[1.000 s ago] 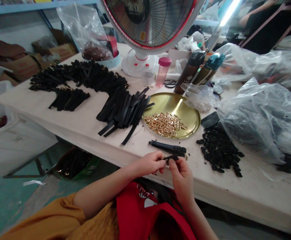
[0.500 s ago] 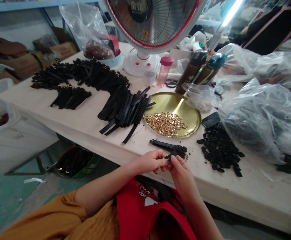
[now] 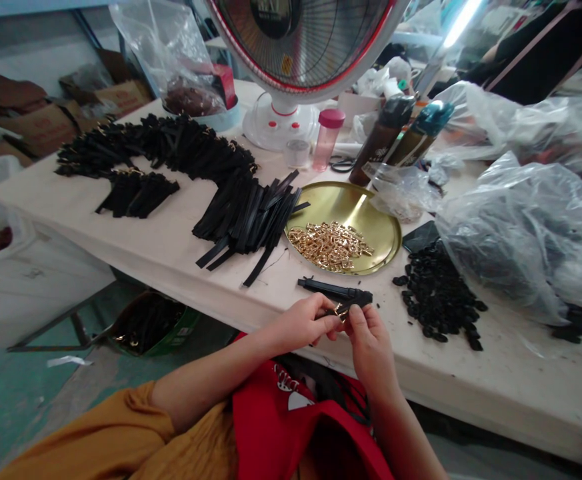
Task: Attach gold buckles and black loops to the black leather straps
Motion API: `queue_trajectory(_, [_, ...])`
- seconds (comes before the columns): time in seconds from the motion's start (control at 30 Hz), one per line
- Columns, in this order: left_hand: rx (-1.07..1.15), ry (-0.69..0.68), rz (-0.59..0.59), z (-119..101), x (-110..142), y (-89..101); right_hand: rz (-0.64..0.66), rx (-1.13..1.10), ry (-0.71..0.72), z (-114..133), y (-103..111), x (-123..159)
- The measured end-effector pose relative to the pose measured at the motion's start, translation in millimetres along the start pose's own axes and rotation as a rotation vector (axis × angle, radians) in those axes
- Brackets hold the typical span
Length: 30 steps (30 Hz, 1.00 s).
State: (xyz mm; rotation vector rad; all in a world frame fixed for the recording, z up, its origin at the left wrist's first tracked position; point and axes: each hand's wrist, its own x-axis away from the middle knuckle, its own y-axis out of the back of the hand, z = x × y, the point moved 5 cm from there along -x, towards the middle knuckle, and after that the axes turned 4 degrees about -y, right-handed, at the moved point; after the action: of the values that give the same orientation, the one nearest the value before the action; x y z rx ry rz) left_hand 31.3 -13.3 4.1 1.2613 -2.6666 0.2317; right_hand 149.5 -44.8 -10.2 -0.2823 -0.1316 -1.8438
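At the table's front edge, my left hand pinches a black strap, mostly hidden by the fingers, with a small gold buckle showing at the fingertips. My right hand is closed on the same strap from the other side, thumb against forefinger. Just beyond the hands lies a black strap piece on the tabletop. Farther back, a gold round tray carries a heap of small gold buckles. Loose black straps are piled left of the tray.
Small black pieces lie scattered at right beside a clear plastic bag. Behind the tray stand spray cans, a pink-capped bottle and a fan. Bundled black straps curve across the left; a white bin stands beside the table.
My right hand has shifted slightly right, away from my left fingertips. The gold buckle between the hands now shows more plainly. The view has tilted slightly.
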Motion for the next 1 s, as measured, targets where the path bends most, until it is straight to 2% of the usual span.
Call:
queue_trajectory(0.17, [-0.018, -0.029, -0.024, -1, 3, 1.3, 0.16, -0.166, -0.104, 1, -10, 5])
queue_trajectory(0.3, [0.023, -0.005, 0.031, 1, 2, 0.0, 0.237, -0.307, -0.162, 1, -17, 8])
queue_trajectory(0.4, [0.03, 0.012, 0.064, 3, 2, 0.5, 0.255, -0.41, -0.209, 0, -22, 10])
queue_trajectory(0.53, [0.035, -0.011, 0.075, 2, 2, 3.2, 0.216, -0.497, -0.255, -2, -25, 10])
queue_trajectory(0.7, [0.041, -0.043, 0.09, 2, 0, 3.5, 0.195, -0.482, -0.281, -4, -21, 8])
queue_trajectory(0.9, [0.036, -0.003, 0.034, 4, -2, 2.6, 0.099, -0.219, -0.12, -6, -6, 6])
queue_trajectory(1.0, [-0.065, -0.022, 0.053, 0, 0, 3.3, 0.096, -0.173, -0.118, -10, -4, 8])
